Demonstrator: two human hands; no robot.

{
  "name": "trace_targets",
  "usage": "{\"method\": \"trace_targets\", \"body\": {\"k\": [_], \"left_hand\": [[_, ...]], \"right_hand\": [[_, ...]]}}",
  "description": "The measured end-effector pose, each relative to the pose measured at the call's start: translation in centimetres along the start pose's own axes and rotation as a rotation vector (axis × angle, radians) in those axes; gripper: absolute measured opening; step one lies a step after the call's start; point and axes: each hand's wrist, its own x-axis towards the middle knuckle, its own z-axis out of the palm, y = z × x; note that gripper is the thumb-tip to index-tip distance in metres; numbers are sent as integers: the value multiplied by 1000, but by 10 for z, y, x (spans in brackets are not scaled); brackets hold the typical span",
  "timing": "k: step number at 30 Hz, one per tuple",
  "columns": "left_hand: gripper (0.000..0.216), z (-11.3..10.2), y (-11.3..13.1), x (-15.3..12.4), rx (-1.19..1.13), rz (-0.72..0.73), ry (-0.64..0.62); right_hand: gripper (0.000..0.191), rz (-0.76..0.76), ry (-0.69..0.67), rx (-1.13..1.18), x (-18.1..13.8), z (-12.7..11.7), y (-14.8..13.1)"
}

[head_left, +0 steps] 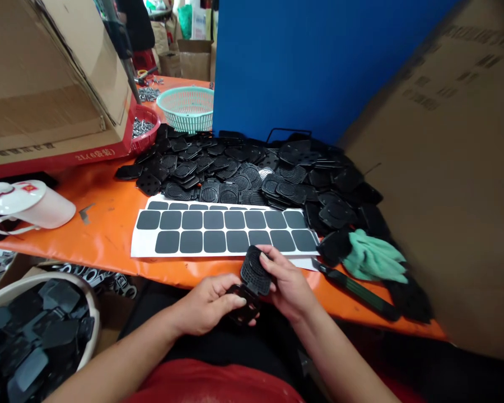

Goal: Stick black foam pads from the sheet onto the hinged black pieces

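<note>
- The left hand (pixel 216 302) pinches the bottom part of a flat black plastic piece with holes and a bumpy grid (pixel 254 274), thumb on top.
- The right hand (pixel 288 282) pinches the top part, the one with the grid, by its right side.
- I cannot tell if the two parts are joined, because fingers hide the middle.
- The piece is up in the air, at the near edge of the table with a shiny orange cover (pixel 109 224).
- Just past it lies a long white sheet with two rows of dark grey rounded squares (pixel 227 232), on top of another sheet.
- Behind the sheets is a big, messy pile of flat black plastic pieces (pixel 235 168).
- On the right, a black and green cutting knife (pixel 357 291) lies near a crumpled light green cloth (pixel 373 254).
- On the left stands a white cup with a lid (pixel 37 207).
- Below the cup, a round cream-coloured tub (pixel 93 313) holds more black pieces.
</note>
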Motion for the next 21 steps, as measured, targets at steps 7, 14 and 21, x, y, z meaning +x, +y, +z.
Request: {"method": "trace_targets", "body": {"k": [7, 14, 21], "left_hand": [[26, -5, -4, 6, 92, -70, 121], [24, 1, 8, 1, 56, -49, -58], [17, 26, 5, 12, 403, -40, -169]], "right_hand": [[27, -482, 147, -428, -15, -6, 10], [23, -280, 16, -287, -25, -8, -3], [34, -130, 110, -213, -53, -45, 10]]}}
